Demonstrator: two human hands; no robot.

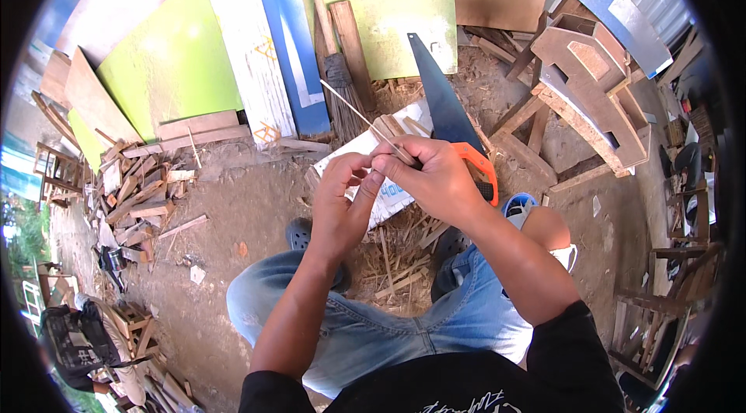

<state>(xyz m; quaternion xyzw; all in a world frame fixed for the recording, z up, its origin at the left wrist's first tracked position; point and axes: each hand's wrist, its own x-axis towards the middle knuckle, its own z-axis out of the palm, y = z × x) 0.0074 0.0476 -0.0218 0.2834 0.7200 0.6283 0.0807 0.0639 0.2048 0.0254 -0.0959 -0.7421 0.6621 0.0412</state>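
A thin pale wooden stick (pixel 346 104) slants up and to the left from between my hands. My left hand (pixel 347 189) is closed, its thumb and fingers pinching near the stick's lower end. Close against it, my right hand (pixel 437 174) is closed round the same end; a small dark part beneath its fingers cannot be made out. Below both hands lies a white board (pixel 382 215) with blue marks, with a short wooden block (pixel 386 127) on it. To the right, a handsaw (pixel 444 90) with an orange handle (pixel 480 168) leans beside the board.
Offcuts (pixel 140 195) are heaped at the left, and wood slivers (pixel 400 277) lie between my feet. A broom (pixel 336 79) and green panels (pixel 171 63) lean at the back. At the right stands a wooden frame (pixel 594 98). Another person (pixel 85 343) is at the lower left.
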